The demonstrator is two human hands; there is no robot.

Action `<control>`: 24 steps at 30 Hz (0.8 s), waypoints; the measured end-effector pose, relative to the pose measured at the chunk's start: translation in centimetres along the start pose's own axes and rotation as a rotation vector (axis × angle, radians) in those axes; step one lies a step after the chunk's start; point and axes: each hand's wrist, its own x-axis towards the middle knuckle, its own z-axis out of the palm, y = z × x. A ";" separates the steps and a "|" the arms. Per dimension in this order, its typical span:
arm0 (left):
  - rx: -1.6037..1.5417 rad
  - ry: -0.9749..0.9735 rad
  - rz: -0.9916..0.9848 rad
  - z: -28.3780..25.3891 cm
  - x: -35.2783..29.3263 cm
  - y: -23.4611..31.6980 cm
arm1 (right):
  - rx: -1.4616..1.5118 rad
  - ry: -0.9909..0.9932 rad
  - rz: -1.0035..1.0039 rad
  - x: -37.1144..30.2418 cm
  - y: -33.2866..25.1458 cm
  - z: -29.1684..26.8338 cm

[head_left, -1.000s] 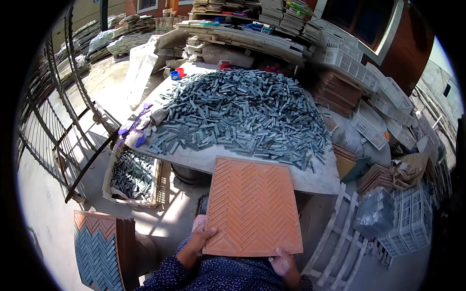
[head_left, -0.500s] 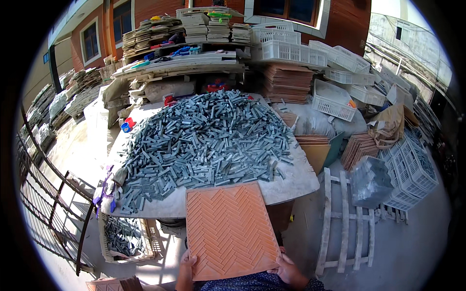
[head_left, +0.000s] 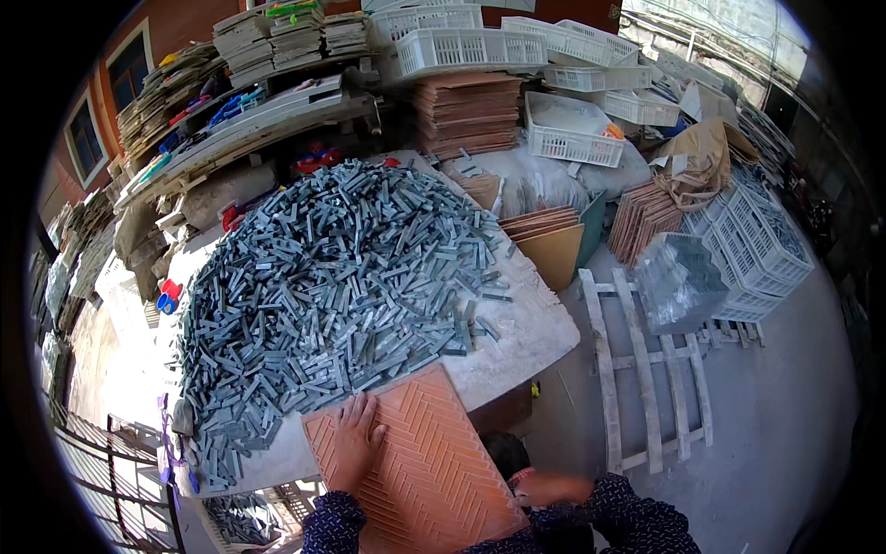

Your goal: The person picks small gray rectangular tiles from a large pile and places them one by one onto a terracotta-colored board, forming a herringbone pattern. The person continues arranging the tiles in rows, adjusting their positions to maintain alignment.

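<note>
An orange panel (head_left: pixel 434 462) with a herringbone pattern of raised ridges lies tilted at the front edge of the table, its far end against the grey strips. Flat on its upper left part rests my left hand (head_left: pixel 357 441), fingers stretched out. My right hand (head_left: pixel 552 487) is beside the panel's lower right edge, blurred by motion, so its fingers do not show clearly. Beyond the panel, a large heap of small grey stone strips (head_left: pixel 341 268) covers much of the pale tabletop (head_left: pixel 526 323).
At the lower left, a crate of grey strips (head_left: pixel 240 522) stands below the table near a metal railing (head_left: pixel 111 480). A wooden pallet (head_left: pixel 641 369) and a wrapped block (head_left: pixel 680 282) lie to the right. White crates (head_left: pixel 471 51) and stacked brown panels (head_left: pixel 466 113) are behind.
The left hand has moved from the panel's lower left corner onto its face. The right hand has shifted off its lower right corner. The panel is turned, and the view has swung right.
</note>
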 end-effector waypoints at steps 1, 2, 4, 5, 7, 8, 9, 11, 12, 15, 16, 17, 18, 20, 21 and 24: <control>0.074 -0.022 -0.022 1.0 -0.8 -0.1 | 0.006 0.036 0.157 -0.1 -0.1 -1.2; 0.132 -0.029 -0.034 2.1 -1.1 0.1 | -0.112 0.292 0.040 0.0 0.1 -1.8; 0.132 -0.059 -0.039 2.1 -0.9 0.1 | 0.109 0.671 -0.075 0.9 -2.0 -5.1; 0.145 -0.061 -0.036 2.0 -0.9 -0.1 | 0.200 0.837 -0.218 2.6 -1.6 -6.1; 0.145 -0.070 -0.019 1.9 -0.3 0.0 | 0.210 1.179 -0.324 5.5 -1.7 -8.5; 0.145 -0.067 -0.012 1.8 0.0 0.0 | 0.116 1.322 -0.386 7.7 -0.9 -10.0; 0.131 -0.084 -0.020 2.2 -0.6 0.2 | 0.096 1.376 -0.369 8.8 -0.7 -10.4; 0.183 -0.072 -0.015 0.6 -0.1 0.2 | 0.145 1.427 -0.406 12.1 -3.0 -12.7; 0.171 -0.083 -0.005 1.1 -0.2 0.7 | 0.163 1.465 -0.422 13.4 -2.6 -12.4; 0.233 -0.145 0.017 1.2 0.9 1.0 | 0.161 1.672 -0.397 16.7 -2.6 -12.0; 0.246 -0.143 0.004 1.0 0.5 0.3 | 0.132 1.726 -0.408 17.2 -3.2 -11.8; 0.260 -0.140 -0.007 0.8 0.2 -0.4 | 0.173 1.701 -0.418 17.6 -3.7 -12.0; 0.275 -0.145 -0.031 0.5 -0.2 -0.5 | 0.222 1.662 -0.426 17.9 -4.2 -11.6; 0.300 -0.169 -0.029 0.7 0.6 0.6 | 0.224 1.725 -0.408 18.2 -3.5 -11.8; 0.314 -0.165 -0.020 0.6 0.6 0.2 | 0.234 1.748 -0.420 18.5 -3.6 -11.8; 0.336 -0.154 0.017 0.7 0.7 -2.1 | 0.309 1.781 -0.447 18.4 -3.9 -12.0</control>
